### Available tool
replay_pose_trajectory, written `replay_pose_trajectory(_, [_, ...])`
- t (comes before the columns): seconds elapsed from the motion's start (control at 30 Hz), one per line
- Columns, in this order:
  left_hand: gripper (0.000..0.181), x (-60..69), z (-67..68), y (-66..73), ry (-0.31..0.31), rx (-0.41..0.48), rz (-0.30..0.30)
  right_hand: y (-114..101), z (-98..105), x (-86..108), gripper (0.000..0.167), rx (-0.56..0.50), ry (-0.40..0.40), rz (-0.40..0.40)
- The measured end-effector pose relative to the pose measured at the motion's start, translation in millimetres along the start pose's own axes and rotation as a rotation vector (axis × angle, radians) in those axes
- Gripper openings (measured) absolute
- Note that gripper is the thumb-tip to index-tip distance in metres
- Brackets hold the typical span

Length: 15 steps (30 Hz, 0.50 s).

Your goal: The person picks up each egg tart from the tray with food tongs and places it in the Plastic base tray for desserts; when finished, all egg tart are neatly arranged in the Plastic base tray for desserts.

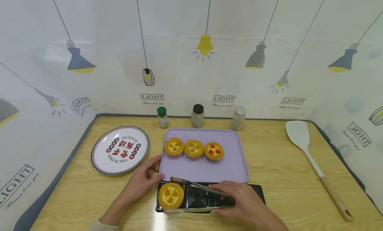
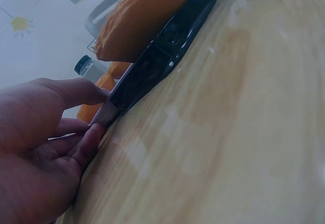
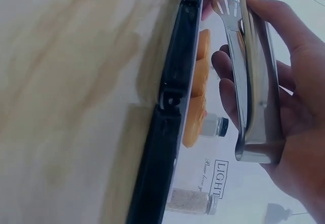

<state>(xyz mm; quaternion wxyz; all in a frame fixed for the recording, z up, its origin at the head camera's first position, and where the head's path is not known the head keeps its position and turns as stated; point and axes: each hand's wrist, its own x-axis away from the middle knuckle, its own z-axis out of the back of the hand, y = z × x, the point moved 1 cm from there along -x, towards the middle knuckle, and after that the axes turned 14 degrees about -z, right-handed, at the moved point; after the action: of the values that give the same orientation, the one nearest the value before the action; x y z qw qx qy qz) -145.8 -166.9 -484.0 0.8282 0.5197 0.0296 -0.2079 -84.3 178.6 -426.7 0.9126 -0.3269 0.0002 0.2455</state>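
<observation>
My right hand (image 1: 243,202) holds metal tongs (image 1: 206,188), their arms spread. In the head view, the tips lie on the far and near sides of an egg tart (image 1: 171,196); whether they touch it I cannot tell. This tart sits in the left compartment of a black plastic tray (image 1: 197,199). With thumb and fingers, my left hand (image 1: 140,179) pinches the near left corner of a lilac tray (image 1: 197,171). On that tray, two tarts with yellow pieces (image 1: 193,148) and one with red pieces (image 1: 213,151) form a row.
A white plate (image 1: 119,149) with red lettering lies at the left. Behind the lilac tray stand a green-capped jar (image 1: 162,117), a black-capped jar (image 1: 197,116) and a silver-capped jar (image 1: 238,119). At the right lies a white spatula (image 1: 308,157) with a wooden handle.
</observation>
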Motion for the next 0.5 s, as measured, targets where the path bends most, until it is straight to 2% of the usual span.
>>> replay_pose_trajectory(0.13, [0.068,0.2,0.6,0.9,-0.005,-0.002,0.004,-3.4,7.4,1.0,0.054,-0.019,0.003,-0.042])
replay_pose_trajectory(0.23, [0.067,-0.1,0.9,2.0,-0.002,0.001,-0.001,-2.8,22.4,-0.8,0.056,-0.004,0.066,-0.056])
replay_pose_trajectory(0.37, [0.067,-0.4,1.0,3.4,0.005,0.003,-0.009,8.0,53.0,-5.9,0.059,0.087,0.192,-0.081])
replay_pose_trajectory(0.5, [0.067,0.3,0.2,3.3,0.001,-0.001,-0.005,25.8,82.3,-7.0,0.060,0.138,0.229,-0.222])
